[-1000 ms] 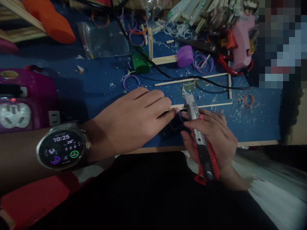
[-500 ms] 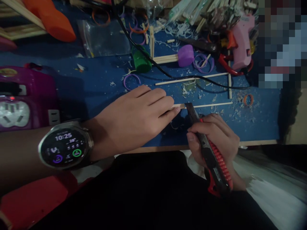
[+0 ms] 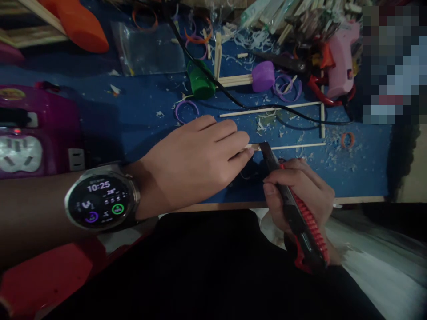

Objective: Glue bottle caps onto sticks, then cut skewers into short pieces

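Note:
My left hand [image 3: 200, 162], with a watch [image 3: 102, 198] on its wrist, presses down the left end of a thin wooden stick [image 3: 296, 146] on the blue table surface. Its fingers are curled, and the end under them is hidden. In my right hand [image 3: 305, 191] is a red and black utility knife [image 3: 298, 218]. The knife's dark blade [image 3: 267, 153] lies across the stick just right of my left fingertips. Above, a second stick [image 3: 240, 112] lies nearly parallel, its right end near a short upright-lying stick [image 3: 322, 120].
A black cable [image 3: 230, 98] crosses behind my hands. Beyond it are a green cap [image 3: 201, 80], a purple cap [image 3: 263, 76], scissors with a red handle [image 3: 316, 91] and a pink glue gun [image 3: 342, 62]. A purple power strip [image 3: 50, 129] stands left.
Both hands have shifted slightly right in the view, the left one more. The knife blade is still across the stick, and the background has also shifted a little right.

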Action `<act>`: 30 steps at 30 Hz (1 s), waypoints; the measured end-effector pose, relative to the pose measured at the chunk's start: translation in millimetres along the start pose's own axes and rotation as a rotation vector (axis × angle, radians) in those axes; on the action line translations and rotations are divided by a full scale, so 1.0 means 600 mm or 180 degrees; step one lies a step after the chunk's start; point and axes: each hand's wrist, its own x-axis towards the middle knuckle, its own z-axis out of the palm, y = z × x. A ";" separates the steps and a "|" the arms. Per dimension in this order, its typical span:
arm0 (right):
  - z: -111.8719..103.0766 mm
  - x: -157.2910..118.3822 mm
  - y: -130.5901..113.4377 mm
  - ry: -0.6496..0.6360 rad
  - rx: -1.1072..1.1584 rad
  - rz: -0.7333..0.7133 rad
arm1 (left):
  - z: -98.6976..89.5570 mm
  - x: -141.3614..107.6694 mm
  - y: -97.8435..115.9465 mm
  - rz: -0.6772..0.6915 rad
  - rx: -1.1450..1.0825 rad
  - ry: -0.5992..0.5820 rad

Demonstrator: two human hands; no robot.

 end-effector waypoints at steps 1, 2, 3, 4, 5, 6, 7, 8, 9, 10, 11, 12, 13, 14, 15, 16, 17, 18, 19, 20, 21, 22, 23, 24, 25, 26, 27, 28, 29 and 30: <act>0.000 0.000 0.000 -0.0016 0.0034 0.0004 | 0.001 0.000 0.002 -0.0013 0.0034 0.0005; 0.000 0.001 0.001 -0.0021 0.0058 -0.0009 | 0.001 0.001 0.003 -0.0026 0.0061 0.0017; 0.000 0.001 0.001 -0.0024 0.0074 -0.0034 | 0.002 0.001 0.004 -0.0030 0.0083 0.0038; 0.000 0.002 0.001 -0.0025 0.0081 -0.0064 | 0.003 0.001 0.005 -0.0019 0.0110 0.0063; 0.001 0.003 0.001 -0.0024 0.0087 -0.0101 | 0.003 0.001 0.006 0.0009 0.0156 0.0093; 0.001 0.004 0.002 -0.0026 0.0091 -0.0139 | 0.003 0.001 0.006 0.0068 0.0227 0.0138; 0.001 0.004 0.002 -0.0029 0.0090 -0.0172 | 0.002 0.001 0.005 0.0138 0.0307 0.0177; 0.001 0.005 0.002 -0.0044 0.0086 -0.0188 | 0.001 0.001 0.004 0.0202 0.0372 0.0200; 0.001 0.005 0.001 -0.0045 0.0085 -0.0202 | 0.000 0.002 0.002 0.0247 0.0405 0.0201; 0.001 0.004 0.001 -0.0041 0.0073 -0.0220 | -0.002 0.002 0.001 0.0268 0.0398 0.0177; 0.001 0.004 0.001 -0.0044 0.0044 -0.0238 | -0.003 0.002 0.000 0.0264 0.0358 0.0133; 0.002 0.003 0.001 -0.0048 -0.0004 -0.0264 | -0.004 0.002 -0.002 0.0242 0.0300 0.0084; 0.003 0.002 0.001 -0.0055 -0.0061 -0.0300 | -0.005 0.002 -0.003 0.0217 0.0244 0.0043; 0.003 0.001 0.001 -0.0068 -0.0117 -0.0344 | -0.005 0.003 -0.003 0.0213 0.0207 0.0026; 0.004 0.000 0.000 -0.0086 -0.0172 -0.0389 | -0.005 0.003 -0.004 0.0216 0.0190 0.0009; 0.005 -0.001 0.000 -0.0101 -0.0227 -0.0418 | -0.005 0.003 -0.004 0.0226 0.0185 -0.0004; 0.006 -0.003 0.000 -0.0113 -0.0274 -0.0438 | -0.004 0.003 -0.005 0.0241 0.0188 -0.0006; 0.007 -0.004 0.000 -0.0127 -0.0316 -0.0452 | -0.004 0.002 -0.005 0.0251 0.0196 -0.0012; 0.007 -0.005 0.000 -0.0138 -0.0360 -0.0463 | -0.004 0.002 -0.005 0.0252 0.0207 -0.0014; 0.008 -0.006 0.000 -0.0151 -0.0407 -0.0474 | -0.003 0.002 -0.004 0.0246 0.0217 -0.0003; 0.008 -0.007 0.000 -0.0160 -0.0450 -0.0490 | -0.003 0.002 -0.004 0.0242 0.0228 0.0011; 0.008 -0.008 0.000 -0.0169 -0.0484 -0.0508 | -0.004 0.002 -0.004 0.0246 0.0241 0.0023; 0.008 -0.009 0.000 -0.0177 -0.0506 -0.0530 | -0.004 0.002 -0.005 0.0258 0.0258 0.0028; 0.008 -0.010 0.000 -0.0178 -0.0524 -0.0546 | -0.004 0.002 -0.005 0.0276 0.0279 0.0030; 0.008 -0.011 0.000 -0.0175 -0.0530 -0.0565 | -0.005 0.002 -0.005 0.0294 0.0305 0.0047; 0.007 -0.011 0.000 -0.0176 -0.0528 -0.0584 | -0.005 0.002 -0.006 0.0303 0.0331 0.0063; 0.007 -0.012 0.000 -0.0160 -0.0516 -0.0614 | -0.005 0.002 -0.006 0.0310 0.0354 0.0080; 0.007 -0.012 0.000 -0.0140 -0.0500 -0.0644 | -0.005 0.002 -0.007 0.0318 0.0381 0.0089; 0.007 -0.012 0.000 -0.0125 -0.0482 -0.0669 | -0.005 0.002 -0.006 0.0335 0.0413 0.0092; 0.007 -0.011 0.001 -0.0113 -0.0468 -0.0675 | -0.005 0.002 -0.006 0.0354 0.0440 0.0088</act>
